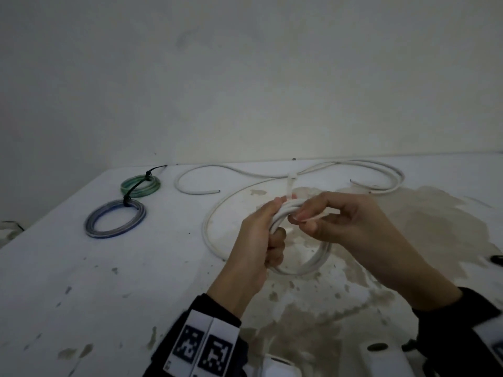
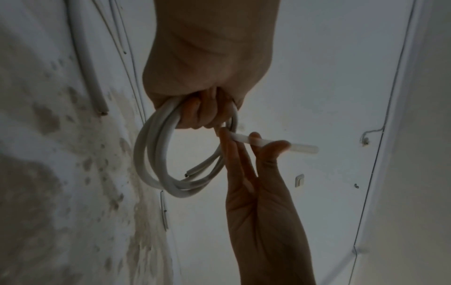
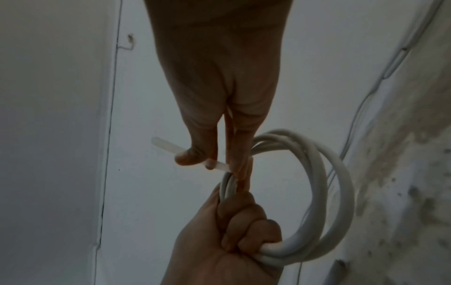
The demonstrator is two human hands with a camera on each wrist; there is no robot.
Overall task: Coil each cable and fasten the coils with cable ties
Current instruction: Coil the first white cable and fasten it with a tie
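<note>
Head view: white stained bench w/ loose white cables lying along the far edge, another cable tie among them. Blue coil & green coil sit far left, touching, each already tied w/ a black tie.

White coil is held above the bench, near centre. Left hand has its grip wrapped round the bundled turns, fist tight, no gap. Left wrist view shows one cut end of the coil poking free inside the loop.

Right hand pinches a translucent cable tie between thumb & fingers, right at the bundle beside the left fist; rest of that grip is relaxed. Whether the tie already passes round the turns or is locked – can't tell, fingers hide it.

Step, as I judge it: fastening this coil. To do it well: keep the left fist firm so the turns don't spring apart, catch all turns incl. the free end, feed tail into head, pull snug.
</note>
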